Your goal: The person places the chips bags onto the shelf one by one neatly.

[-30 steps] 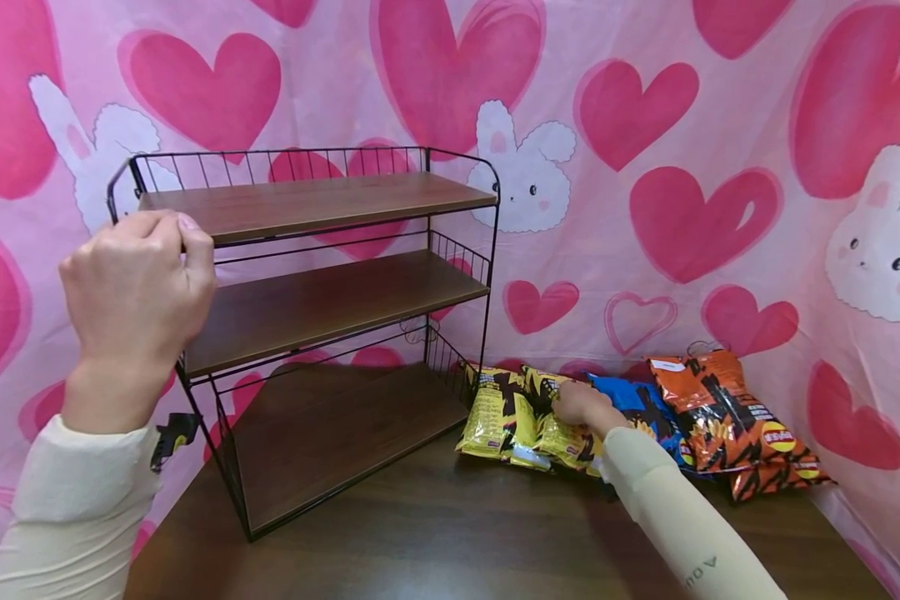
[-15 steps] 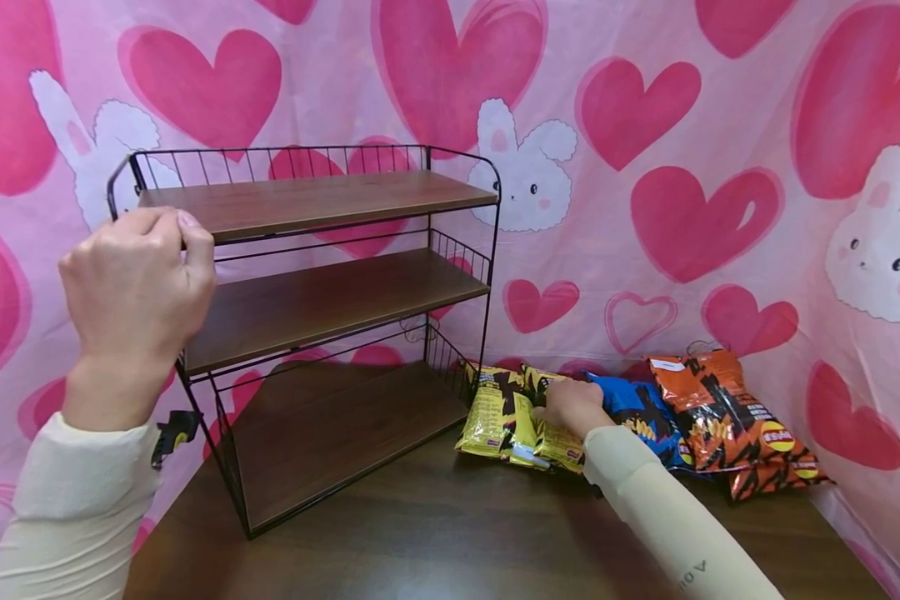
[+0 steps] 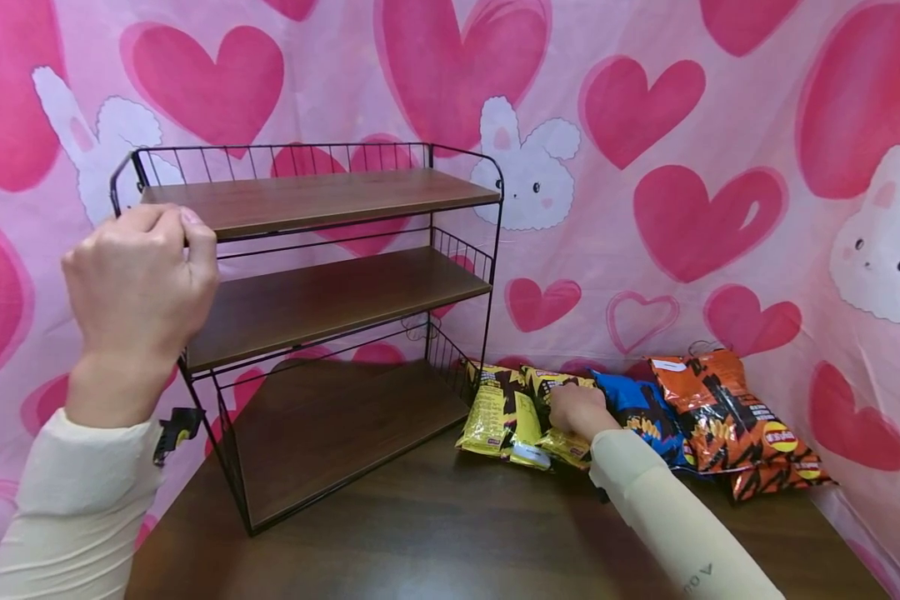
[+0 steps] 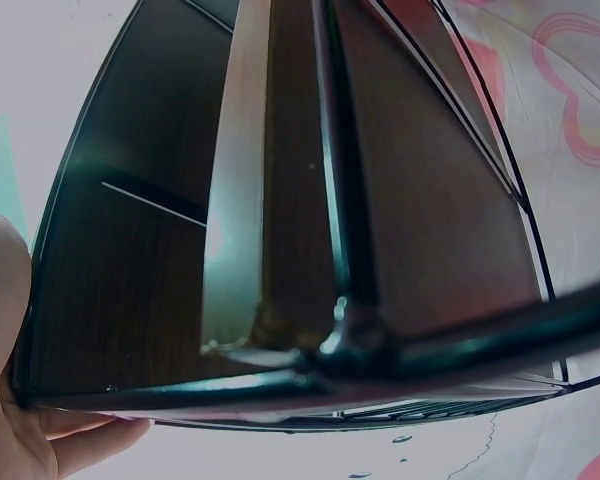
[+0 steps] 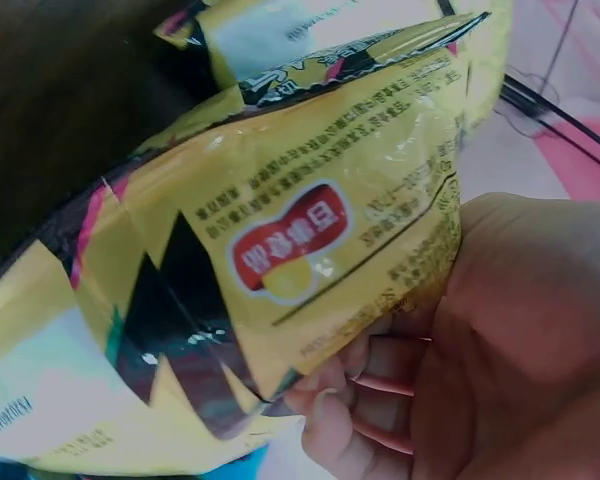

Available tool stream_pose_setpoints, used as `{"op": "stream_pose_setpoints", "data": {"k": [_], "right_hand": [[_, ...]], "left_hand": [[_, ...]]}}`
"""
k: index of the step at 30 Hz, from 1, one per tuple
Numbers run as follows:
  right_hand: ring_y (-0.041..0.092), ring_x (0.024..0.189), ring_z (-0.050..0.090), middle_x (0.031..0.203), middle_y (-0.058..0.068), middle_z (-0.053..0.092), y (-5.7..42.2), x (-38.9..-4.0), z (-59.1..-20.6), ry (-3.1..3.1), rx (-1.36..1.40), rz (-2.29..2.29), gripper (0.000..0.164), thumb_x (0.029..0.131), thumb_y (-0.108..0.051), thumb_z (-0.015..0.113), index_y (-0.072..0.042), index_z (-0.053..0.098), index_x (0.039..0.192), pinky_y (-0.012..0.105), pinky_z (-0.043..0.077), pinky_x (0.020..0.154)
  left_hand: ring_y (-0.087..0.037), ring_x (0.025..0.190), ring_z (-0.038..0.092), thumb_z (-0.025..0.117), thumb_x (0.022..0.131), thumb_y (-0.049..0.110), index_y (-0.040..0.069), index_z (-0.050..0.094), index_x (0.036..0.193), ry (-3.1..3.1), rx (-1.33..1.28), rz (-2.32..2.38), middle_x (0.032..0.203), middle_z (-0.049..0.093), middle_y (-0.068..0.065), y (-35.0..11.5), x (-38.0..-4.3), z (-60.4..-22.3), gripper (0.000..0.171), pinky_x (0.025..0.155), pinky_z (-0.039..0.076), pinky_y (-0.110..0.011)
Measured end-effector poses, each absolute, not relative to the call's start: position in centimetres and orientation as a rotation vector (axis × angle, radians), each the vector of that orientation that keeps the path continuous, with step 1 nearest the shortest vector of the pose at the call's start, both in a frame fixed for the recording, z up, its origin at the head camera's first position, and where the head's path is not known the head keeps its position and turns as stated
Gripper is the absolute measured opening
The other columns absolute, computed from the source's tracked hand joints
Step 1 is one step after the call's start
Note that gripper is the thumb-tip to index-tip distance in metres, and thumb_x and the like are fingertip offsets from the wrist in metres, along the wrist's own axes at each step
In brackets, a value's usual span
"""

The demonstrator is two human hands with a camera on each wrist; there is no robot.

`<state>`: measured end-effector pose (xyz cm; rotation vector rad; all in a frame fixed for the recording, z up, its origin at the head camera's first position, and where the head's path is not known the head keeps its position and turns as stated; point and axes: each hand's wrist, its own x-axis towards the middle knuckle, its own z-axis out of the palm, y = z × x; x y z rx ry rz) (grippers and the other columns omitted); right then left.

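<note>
A three-tier shelf rack [image 3: 345, 304] with dark wood boards and black wire frame stands on the table. My left hand [image 3: 138, 308] grips its frame at the upper left corner; in the left wrist view, the fingers [image 4: 90, 445] curl under the edge. At the rack's right side, my right hand [image 3: 577, 410] holds a yellow chip bag [image 3: 566, 447]. The right wrist view has this bag [image 5: 390, 190] close up, with fingertips [image 5: 330, 425] curled at its edge. Another yellow chip bag [image 3: 491, 417] lies just left of it, leaning near the rack.
Right of my hand lie a blue chip bag [image 3: 641, 408] and several orange chip bags [image 3: 720, 408]. They rest on the dark wood table [image 3: 420, 525] against a pink heart-patterned cloth [image 3: 660, 125] hung behind.
My right hand shifts slightly left, then back right, among the yellow bags, and the bag under it moves a little. The left hand keeps its place on the rack.
</note>
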<state>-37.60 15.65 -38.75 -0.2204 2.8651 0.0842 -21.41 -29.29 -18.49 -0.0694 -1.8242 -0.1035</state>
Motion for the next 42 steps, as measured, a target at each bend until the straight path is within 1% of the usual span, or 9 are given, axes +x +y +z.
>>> {"op": "stream_pose_setpoints", "data": {"k": [5, 10, 17, 24, 28, 32, 37, 39, 42], "right_hand": [[0.03, 0.084, 0.053, 0.104, 0.017, 0.062, 16.5, -37.0, -37.1, 2.86, -0.273, 0.053, 0.008, 0.095, -0.007, 0.058, -0.005, 0.064, 0.1, 0.047, 0.039, 0.07], [0.026, 0.075, 0.059, 0.095, 0.012, 0.063, 17.4, -36.6, -34.8, 2.851, -0.324, -0.016, 0.007, 0.095, -0.011, 0.056, -0.008, 0.061, 0.091, 0.045, 0.047, 0.07], [0.017, 0.057, 0.058, 0.071, 0.006, 0.052, 19.9, -36.1, -31.9, 2.815, -0.568, -0.561, 0.026, 0.1, -0.011, 0.056, -0.008, 0.051, 0.074, 0.037, 0.055, 0.059], [0.01, 0.053, 0.031, 0.061, -0.005, 0.033, 23.0, -35.5, -32.5, 2.67, -0.661, -1.031, 0.036, 0.105, -0.023, 0.055, -0.009, 0.049, 0.073, 0.03, 0.034, 0.054], [0.011, 0.049, 0.026, 0.059, -0.004, 0.029, 24.5, -34.6, -34.6, 2.574, -0.605, -1.234, 0.04, 0.107, -0.027, 0.053, -0.008, 0.044, 0.073, 0.03, 0.031, 0.051], [0.01, 0.058, 0.038, 0.069, -0.002, 0.039, 25.4, -34.0, -37.0, 2.441, -0.554, -1.401, 0.039, 0.108, -0.03, 0.051, -0.005, 0.05, 0.078, 0.03, 0.037, 0.058], [0.016, 0.1, 0.069, 0.109, 0.008, 0.069, 26.2, -33.6, -39.8, 2.16, -0.579, -1.585, 0.041, 0.11, -0.03, 0.045, 0.007, 0.062, 0.117, 0.034, 0.056, 0.089], [0.021, 0.103, 0.072, 0.116, 0.012, 0.072, 26.4, -33.6, -40.9, 2.075, -0.589, -1.613, 0.044, 0.111, -0.028, 0.043, 0.008, 0.059, 0.13, 0.036, 0.057, 0.091], [0.019, 0.102, 0.072, 0.116, 0.008, 0.073, 27.0, -33.7, -42.4, 2.045, -0.623, -1.587, 0.04, 0.111, -0.025, 0.041, 0.005, 0.061, 0.13, 0.035, 0.058, 0.089]], "left_hand": [[-0.055, 0.07, 0.059, 0.035, 0.104, 0.029, -0.012, 0.061, 0.071, -1.835, -0.071, -0.103, 0.093, 0.072, -0.027, -29.3, -21.5, -18.6, 0.059, 0.053, 0.04, -0.069], [-0.055, 0.071, 0.06, 0.034, 0.104, 0.029, -0.013, 0.062, 0.072, -1.84, -0.077, -0.101, 0.094, 0.072, -0.028, -29.2, -21.6, -18.4, 0.059, 0.052, 0.041, -0.068], [-0.056, 0.07, 0.058, 0.035, 0.104, 0.029, -0.012, 0.061, 0.073, -1.82, -0.078, -0.098, 0.092, 0.071, -0.028, -29.1, -21.8, -18.2, 0.059, 0.051, 0.039, -0.068], [-0.059, 0.071, 0.057, 0.036, 0.103, 0.029, -0.013, 0.065, 0.078, -1.793, -0.067, -0.107, 0.091, 0.071, -0.028, -29.0, -22.0, -18.2, 0.057, 0.052, 0.037, -0.071], [-0.058, 0.071, 0.056, 0.036, 0.103, 0.029, -0.013, 0.066, 0.078, -1.786, -0.064, -0.108, 0.09, 0.071, -0.027, -28.9, -22.0, -18.2, 0.057, 0.052, 0.037, -0.071], [-0.058, 0.071, 0.056, 0.036, 0.102, 0.029, -0.013, 0.066, 0.078, -1.778, -0.064, -0.115, 0.089, 0.071, -0.027, -28.9, -21.9, -18.3, 0.056, 0.053, 0.037, -0.071], [-0.059, 0.072, 0.057, 0.037, 0.102, 0.029, -0.014, 0.068, 0.083, -1.777, -0.057, -0.125, 0.089, 0.07, -0.028, -28.9, -21.8, -18.4, 0.057, 0.054, 0.037, -0.071], [-0.059, 0.073, 0.057, 0.037, 0.102, 0.028, -0.015, 0.068, 0.083, -1.775, -0.056, -0.126, 0.09, 0.07, -0.028, -28.9, -21.7, -18.5, 0.057, 0.054, 0.037, -0.071], [-0.059, 0.074, 0.058, 0.037, 0.102, 0.029, -0.015, 0.067, 0.082, -1.778, -0.057, -0.124, 0.09, 0.07, -0.029, -28.9, -21.7, -18.5, 0.057, 0.054, 0.037, -0.071]]}}
